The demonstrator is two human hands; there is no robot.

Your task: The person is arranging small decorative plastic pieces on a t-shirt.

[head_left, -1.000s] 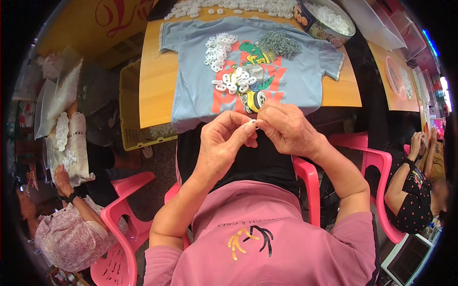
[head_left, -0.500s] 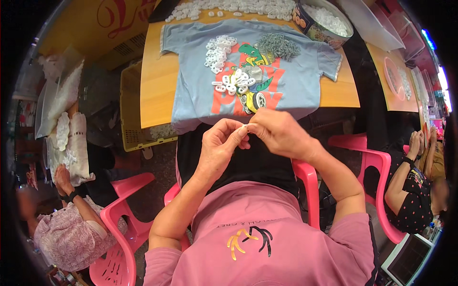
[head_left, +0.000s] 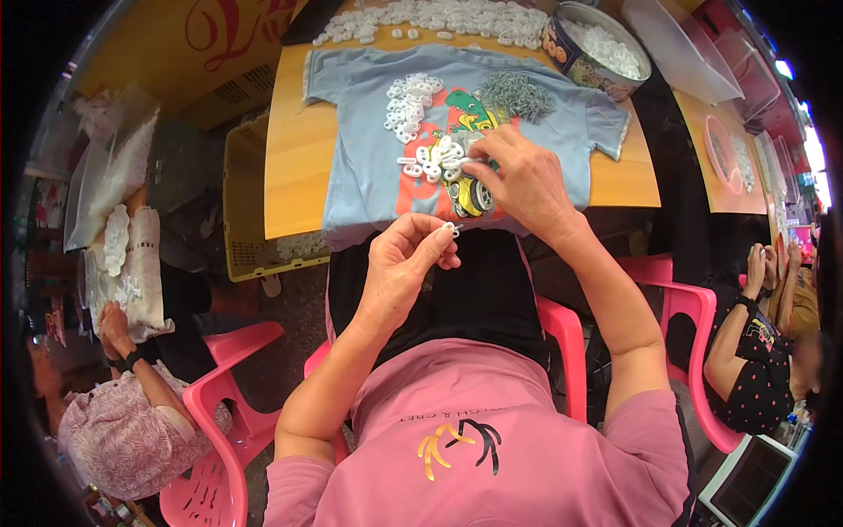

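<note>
My left hand [head_left: 406,259] is closed in a pinch, low in front of the table edge. Between its thumb and forefinger sits a small white plastic piece [head_left: 451,228] with a grey screw-like pin [head_left: 459,226] at it. My right hand [head_left: 525,176] reaches over the blue T-shirt [head_left: 360,167], its thumb and forefinger around a white piece at the right edge of a small pile of oval white plastic pieces with holes [head_left: 430,162]. Farther off on the shirt lie another pile of white pieces [head_left: 408,101] and a heap of grey screw-like pins [head_left: 518,95].
Many more white pieces [head_left: 457,18] spread along the wooden table's [head_left: 294,158] far side. A round tin [head_left: 606,53] of white pieces stands at the far right. A yellow crate [head_left: 241,202] is at left. People sit on both sides near pink chairs [head_left: 211,386].
My right hand has left my left hand and moved away from me to the small pile of white pieces. The left hand stays nearly in place, with the held piece now in sight.
</note>
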